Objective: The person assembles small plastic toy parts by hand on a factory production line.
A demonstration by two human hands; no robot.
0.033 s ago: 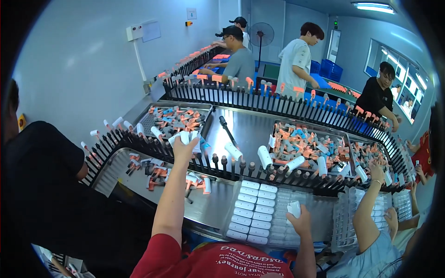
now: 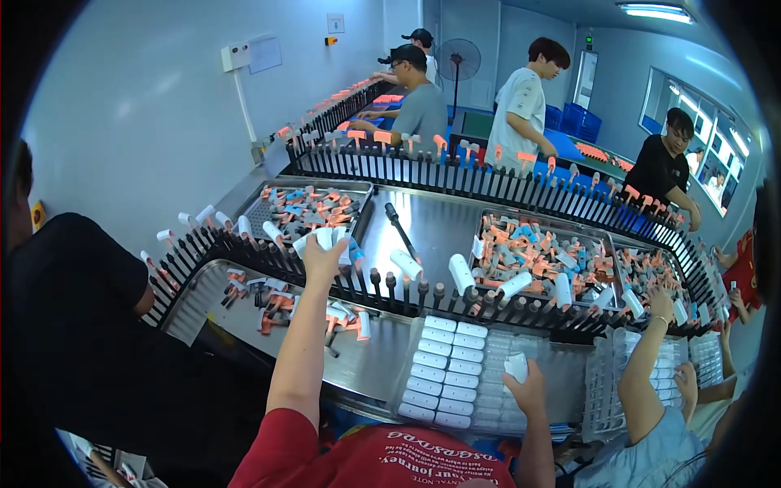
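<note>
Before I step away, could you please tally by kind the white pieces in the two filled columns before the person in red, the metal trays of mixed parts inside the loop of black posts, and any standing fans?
White pieces: 16
Metal trays of mixed parts: 3
Standing fan: 1
Total: 20

From here, the near pegs [image 2: 390, 283] run crosswise along the table [image 2: 382, 350]. Behind them, one heap [image 2: 313, 210] sits left, two more heaps [image 2: 533, 256] right; behind those, the far pegs [image 2: 423, 169], then a fan [image 2: 458, 61]. Before the near pegs, parts [image 2: 275, 306] lie left and a pack [image 2: 494, 398] right, cases [image 2: 461, 381] in its left half.
</note>
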